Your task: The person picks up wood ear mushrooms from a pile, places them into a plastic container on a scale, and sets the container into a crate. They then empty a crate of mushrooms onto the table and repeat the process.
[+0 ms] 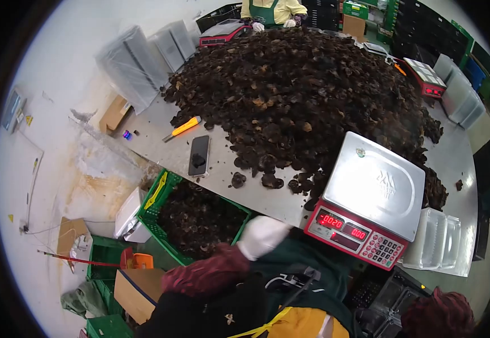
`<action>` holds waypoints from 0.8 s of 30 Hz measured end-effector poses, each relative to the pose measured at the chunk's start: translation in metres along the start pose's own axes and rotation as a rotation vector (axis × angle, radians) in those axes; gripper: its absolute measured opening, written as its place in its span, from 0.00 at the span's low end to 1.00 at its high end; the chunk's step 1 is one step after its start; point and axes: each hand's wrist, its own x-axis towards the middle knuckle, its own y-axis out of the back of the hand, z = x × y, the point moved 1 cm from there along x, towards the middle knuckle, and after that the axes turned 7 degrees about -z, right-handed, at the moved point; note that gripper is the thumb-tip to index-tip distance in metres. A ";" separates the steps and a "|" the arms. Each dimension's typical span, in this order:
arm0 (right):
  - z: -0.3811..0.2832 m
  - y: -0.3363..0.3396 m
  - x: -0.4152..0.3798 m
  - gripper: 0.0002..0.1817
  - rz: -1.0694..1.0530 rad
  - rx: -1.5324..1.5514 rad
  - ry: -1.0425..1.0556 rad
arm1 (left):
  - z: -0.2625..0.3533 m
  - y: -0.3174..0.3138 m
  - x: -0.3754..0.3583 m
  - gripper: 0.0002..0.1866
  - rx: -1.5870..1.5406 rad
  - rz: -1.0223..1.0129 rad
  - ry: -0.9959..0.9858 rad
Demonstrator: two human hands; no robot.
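Observation:
My left hand [262, 236], in a white glove, is over the table's front edge beside a green crate [157, 225] of dark mushroom-like pieces. It is blurred, and its fingers do not show clearly. Only the maroon sleeve [436, 315] of my right arm appears, at the lower right; the hand itself is out of sight. Near that sleeve a black crate [363, 293] holds clear plastic boxes [394, 307]. A red and silver scale [377, 186] stands on the table with a bare pan, its display reading -0.020.
A large heap of dark brown mushroom-like pieces [301, 96] covers much of the steel table [166, 149]. On it lie a phone [199, 156] and an orange-handled knife [184, 128]. Clear trays [432, 239] stand right of the scale. A co-worker [273, 12] with gloved hands is across the heap.

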 end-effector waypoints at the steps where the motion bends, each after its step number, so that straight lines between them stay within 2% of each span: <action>1: 0.004 0.002 0.002 0.09 0.024 0.000 0.016 | -0.025 0.014 -0.032 0.09 0.017 0.022 0.205; 2: 0.005 0.002 0.000 0.08 0.067 0.001 0.052 | -0.039 0.024 -0.064 0.07 -0.289 0.130 0.624; 3: 0.008 0.006 -0.004 0.08 0.127 -0.019 0.077 | -0.068 0.033 -0.112 0.09 -0.768 0.148 1.147; 4: 0.012 0.016 -0.012 0.08 0.213 -0.083 0.067 | -0.085 0.059 -0.141 0.12 -1.042 0.119 1.438; 5: 0.012 0.022 -0.024 0.08 0.306 -0.148 0.044 | -0.093 0.081 -0.162 0.13 -1.176 0.026 1.630; 6: 0.011 0.030 -0.052 0.10 0.332 -0.377 -0.307 | -0.098 0.095 -0.178 0.12 -0.436 -0.711 1.326; 7: 0.009 0.040 -0.081 0.12 0.257 -0.603 -0.665 | -0.105 0.105 -0.189 0.11 0.333 -1.267 0.812; 8: 0.008 0.059 -0.125 0.10 0.140 -0.934 -1.045 | -0.129 0.102 -0.198 0.13 0.459 -1.853 0.289; 9: 0.007 0.078 -0.171 0.09 -0.139 -1.235 -1.419 | -0.133 0.101 -0.193 0.13 0.229 -1.548 0.464; 10: -0.006 0.105 -0.220 0.06 -0.410 -1.381 -1.536 | -0.135 0.100 -0.180 0.14 0.012 -1.226 0.616; 12: -0.044 0.129 -0.329 0.16 -0.768 -1.567 -1.372 | -0.126 0.093 -0.105 0.11 0.101 -0.709 0.340; 13: -0.043 0.106 -0.332 0.17 -0.765 -1.457 -1.384 | -0.123 0.085 -0.072 0.11 0.074 -0.406 0.277; 14: -0.042 0.097 -0.335 0.18 -0.765 -1.400 -1.389 | -0.121 0.076 -0.042 0.12 0.040 -0.278 0.304; 15: -0.041 0.089 -0.338 0.18 -0.765 -1.342 -1.394 | -0.124 0.065 -0.015 0.13 0.070 -0.197 0.247; 17: -0.053 0.101 -0.349 0.17 -0.610 -1.164 -1.789 | -0.133 0.039 0.025 0.20 0.111 -0.166 0.196; 19: -0.049 0.083 -0.336 0.16 -0.631 -1.134 -1.810 | -0.137 0.009 0.050 0.29 0.165 -0.295 0.274; 20: -0.043 0.077 -0.329 0.16 -0.653 -1.096 -1.817 | -0.139 -0.009 0.054 0.28 0.175 -0.340 0.285; 22: -0.046 0.079 -0.343 0.13 -0.568 -1.027 -1.900 | -0.139 -0.042 0.053 0.27 0.267 -0.395 0.267; 24: -0.044 0.073 -0.337 0.11 -0.567 -1.067 -1.861 | -0.139 -0.064 0.051 0.26 0.187 -0.334 0.185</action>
